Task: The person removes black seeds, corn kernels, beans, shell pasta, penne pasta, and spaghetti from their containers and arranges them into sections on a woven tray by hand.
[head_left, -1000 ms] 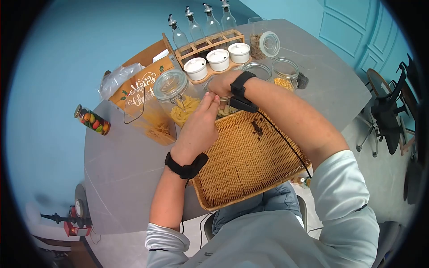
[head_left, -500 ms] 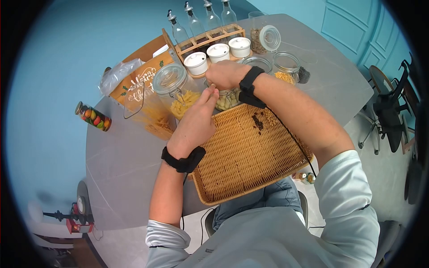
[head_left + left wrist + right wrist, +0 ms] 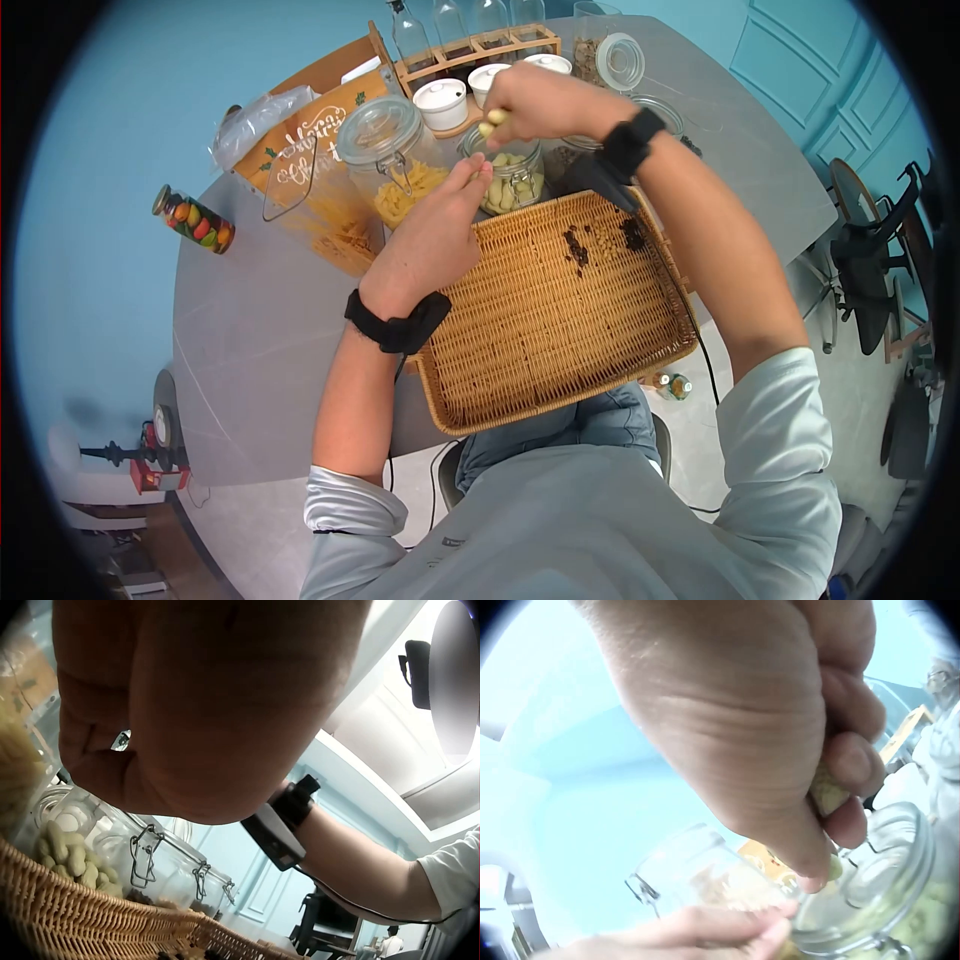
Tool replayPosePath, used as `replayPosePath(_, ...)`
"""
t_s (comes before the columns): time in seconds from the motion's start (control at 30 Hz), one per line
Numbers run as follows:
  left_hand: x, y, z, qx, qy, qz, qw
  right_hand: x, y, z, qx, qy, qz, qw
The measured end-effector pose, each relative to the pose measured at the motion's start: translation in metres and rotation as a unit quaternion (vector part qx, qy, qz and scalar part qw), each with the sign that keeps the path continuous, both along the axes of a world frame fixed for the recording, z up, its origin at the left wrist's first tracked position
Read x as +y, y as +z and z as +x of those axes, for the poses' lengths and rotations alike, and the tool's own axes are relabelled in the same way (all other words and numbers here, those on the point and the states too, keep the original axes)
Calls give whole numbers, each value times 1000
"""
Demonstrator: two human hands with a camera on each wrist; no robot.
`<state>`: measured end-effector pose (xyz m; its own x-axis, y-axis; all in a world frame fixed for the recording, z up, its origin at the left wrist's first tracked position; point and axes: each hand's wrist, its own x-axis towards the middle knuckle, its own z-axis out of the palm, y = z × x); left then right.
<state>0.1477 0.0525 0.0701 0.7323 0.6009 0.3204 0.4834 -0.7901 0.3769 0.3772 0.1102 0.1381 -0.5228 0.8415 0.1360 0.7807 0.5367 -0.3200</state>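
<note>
My right hand [image 3: 545, 100] pinches a few pale green pieces [image 3: 493, 122] above an open glass jar [image 3: 520, 185] holding more of them. In the right wrist view, the right hand [image 3: 757, 720] has pieces between thumb and curled fingers, beside the jar's rim. My left hand [image 3: 430, 235] has its fairly straight fingers close together, their tips at the jar's left rim; whether they grip it is unclear. In the left wrist view, the left hand [image 3: 202, 712] hides part of the jar [image 3: 79, 859]. A wicker tray [image 3: 560, 320] lies in front of the jar, with dark bits and small pale ones.
A lidded pasta jar [image 3: 385, 150] and a spaghetti container [image 3: 330, 215] stand left of the jar. Behind are white pots [image 3: 440, 105] and a wooden bottle rack [image 3: 480, 50]. More jars stand right, partly behind my right arm. A colourful bottle [image 3: 195, 220] is far left.
My right hand has risen out of the jar with pale pieces in its fingers. My left hand stays by the rim. The head view has shifted, and a dark patch at the tray's right is now visible.
</note>
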Motion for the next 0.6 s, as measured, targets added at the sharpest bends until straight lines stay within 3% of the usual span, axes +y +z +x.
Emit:
replayPosePath(0.07, 0, -4, -1, -3, 4, -10, 1000, -21, 5, 7, 16, -1, -27, 1000)
replayPosePath(0.13, -1, -12, -3, -21, -4, 64, 998, -56, 2, 6, 134, -5, -210, 968)
replayPosePath(0.23, -25, -8, -3, -29, 29, 84, 996, -79, -29, 5, 88, 11, -282, 955)
replayPosePath(0.37, -53, 9, 1, 90, 37, -5, 995, -79, -71, 6, 59, 19, -287, 956)
replayPosePath(0.43, -59, -6, 7, 217, -48, -140, 965, -70, -97, 5, 15, 21, -295, 955)
replayPosePath(0.6, -39, -43, 13, 150, -111, -157, 970, -71, -93, 1, -9, 16, -324, 946)
